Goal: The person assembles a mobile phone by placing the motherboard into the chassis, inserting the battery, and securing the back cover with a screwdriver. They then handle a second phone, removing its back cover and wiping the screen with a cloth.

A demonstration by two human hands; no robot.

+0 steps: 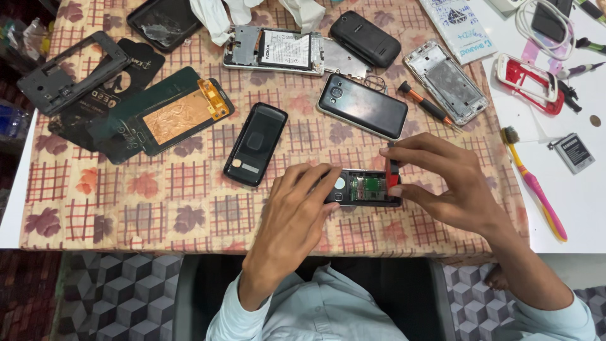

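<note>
- Holding one small opened phone (pixel 365 188) on the checked tablecloth (pixel 158 208), we keep it near the table's front edge, its back cover off and a green circuit board showing inside.
- Our left hand (pixel 297 208) rests fingers on the phone's left end, steadying it; the fingers are bent and pressed down on it.
- Our right hand (pixel 442 183) pinches one small red part (pixel 392 173) between thumb and forefinger at the phone's right end.
- We count two intact dark phones lying face down: one black smartphone (pixel 363 105) just above our hands, and one rounded black handset (pixel 365 38) further up.
- One black back cover (pixel 255 144) lies to the left of our hands.
- One opened phone with its battery showing (pixel 278 49) sits at the top.
- One bare silver phone frame (pixel 446 82) lies at upper right, one orange-handled screwdriver (pixel 424 104) beside it.
- One display panel with copper foil (pixel 180 117) lies at left.
- One pink-and-yellow toothbrush (pixel 533 183) and one loose grey battery (pixel 573 151) lie on the white surface at right.
</note>
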